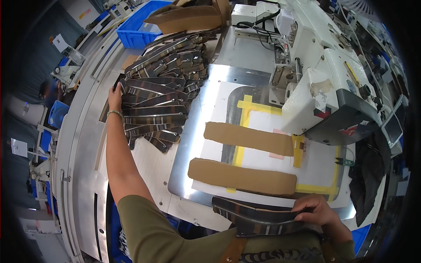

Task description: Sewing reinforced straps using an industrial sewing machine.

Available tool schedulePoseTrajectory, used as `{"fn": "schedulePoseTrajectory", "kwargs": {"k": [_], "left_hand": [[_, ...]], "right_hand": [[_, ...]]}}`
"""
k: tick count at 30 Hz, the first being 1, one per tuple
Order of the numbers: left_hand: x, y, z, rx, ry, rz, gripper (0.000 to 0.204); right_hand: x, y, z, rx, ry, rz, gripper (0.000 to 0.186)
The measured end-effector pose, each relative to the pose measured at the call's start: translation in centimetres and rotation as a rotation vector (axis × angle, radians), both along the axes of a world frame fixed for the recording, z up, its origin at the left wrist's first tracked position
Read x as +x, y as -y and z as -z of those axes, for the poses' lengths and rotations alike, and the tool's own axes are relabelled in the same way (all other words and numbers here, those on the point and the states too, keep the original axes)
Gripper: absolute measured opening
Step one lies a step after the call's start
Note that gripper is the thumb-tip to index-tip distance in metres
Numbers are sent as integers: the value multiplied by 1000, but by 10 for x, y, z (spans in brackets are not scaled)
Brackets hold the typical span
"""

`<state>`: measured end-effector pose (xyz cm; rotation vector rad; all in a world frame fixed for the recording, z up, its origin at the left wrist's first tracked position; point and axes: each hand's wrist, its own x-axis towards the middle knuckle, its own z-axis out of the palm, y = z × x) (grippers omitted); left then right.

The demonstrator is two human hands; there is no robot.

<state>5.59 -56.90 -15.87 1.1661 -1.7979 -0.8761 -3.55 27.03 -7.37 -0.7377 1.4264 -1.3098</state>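
My left hand [115, 97] reaches out to the left edge of a long fanned stack of dark striped fabric strips [163, 83] lying on the white table, fingers resting on the nearest strips. My right hand [316, 211] is close to my body at the table's front edge and grips a small bundle of the same striped strips [256, 218], held flat. Two brown cardboard strips [245, 176] lie on a shiny metal plate [184, 175] between the hands, over a yellow-taped frame [244, 115].
A white industrial sewing machine [326, 74] stands at the right over the plate. A blue plastic crate [141, 27] and a cardboard box [189, 16] sit at the back. Dark fabric [366, 175] hangs at the far right. Another person sits far left.
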Motion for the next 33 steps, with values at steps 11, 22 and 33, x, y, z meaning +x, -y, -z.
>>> {"fn": "schedulePoseTrajectory", "kwargs": {"k": [11, 22, 33], "left_hand": [[-23, -1, -90, -624, 63, -192, 10], [19, -84, -314, -1295, -119, -437, 6], [-22, -56, -200, -348, -394, -363, 22]], "right_hand": [[7, -9, -1, 9, -27, 25, 17], [10, -8, -2, -60, -46, -63, 18], [18, -11, -8, -13, -37, -90, 19]]}}
